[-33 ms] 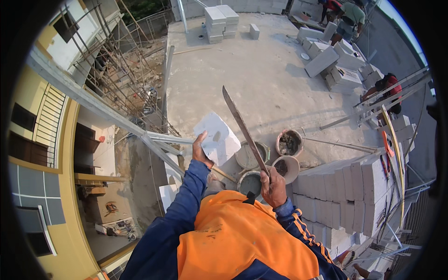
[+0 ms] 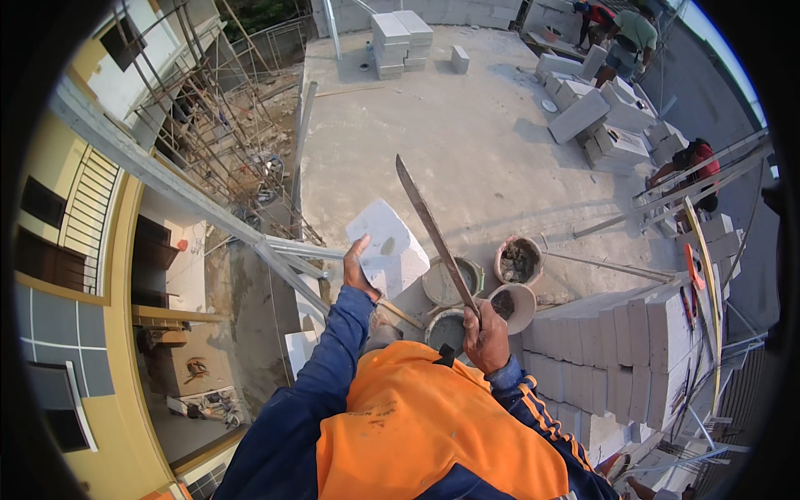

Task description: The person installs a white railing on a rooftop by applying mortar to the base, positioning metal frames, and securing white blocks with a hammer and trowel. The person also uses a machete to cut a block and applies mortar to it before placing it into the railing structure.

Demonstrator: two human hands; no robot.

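Note:
My left hand [image 2: 357,268] grips the side of a white lightweight concrete block [image 2: 385,246], holding it up above the floor. One corner of the block looks cut or broken, and a greyish dent marks its face. In my right hand [image 2: 487,337] is the handle of a machete [image 2: 433,225]. Its long, brownish blade points up and away, its tip to the right of the block and apart from it. My right fingers are wrapped round the handle. Beneath the blade stand buckets of grey mortar, one a round tub [image 2: 463,265] partly hidden by it.
Stacked white blocks [image 2: 600,342] rise close on my right, with red-handled cutters [image 2: 690,304] on top. A pinkish bucket [image 2: 518,260] stands ahead. Metal beams [image 2: 183,187] run along the left edge, above a drop. Other people [image 2: 629,42] work at the far right beside piled blocks [image 2: 617,146].

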